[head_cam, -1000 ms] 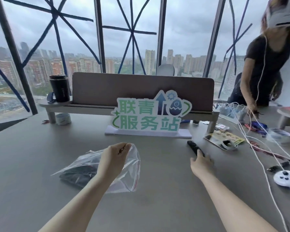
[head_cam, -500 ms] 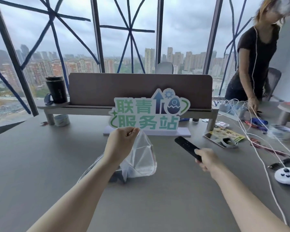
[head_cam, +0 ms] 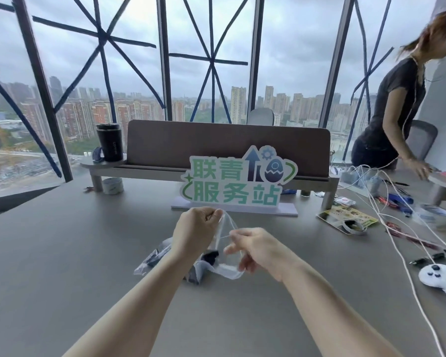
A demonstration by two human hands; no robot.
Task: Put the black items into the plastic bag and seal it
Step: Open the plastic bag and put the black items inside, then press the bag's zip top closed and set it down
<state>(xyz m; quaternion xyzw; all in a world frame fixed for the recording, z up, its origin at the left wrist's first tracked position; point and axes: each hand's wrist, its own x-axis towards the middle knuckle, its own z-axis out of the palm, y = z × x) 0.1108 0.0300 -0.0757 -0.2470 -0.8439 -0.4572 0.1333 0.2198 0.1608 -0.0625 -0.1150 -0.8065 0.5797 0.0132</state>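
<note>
My left hand (head_cam: 195,230) pinches the top edge of the clear plastic bag (head_cam: 228,270) and holds it up off the grey table (head_cam: 62,253). Just to its right, my right hand (head_cam: 260,249) pinches the other side of the bag's mouth, holding it apart. Dark black items (head_cam: 209,256) show through the plastic low in the bag, partly hidden behind my left wrist. The bag's bottom rests crumpled on the table. No black item is in either hand.
A green-lettered sign (head_cam: 237,181) stands just behind the bag. At the right lie white cables (head_cam: 397,240), a white controller (head_cam: 438,278), a tape roll (head_cam: 353,226) and small tools. A black mug (head_cam: 109,141) stands on the shelf. Another person (head_cam: 394,112) leans over the table's far right.
My right hand picked up the black remote from the table and brought it left to the bag; now it grips the bag's mouth instead. My left hand lifted the bag upright.
</note>
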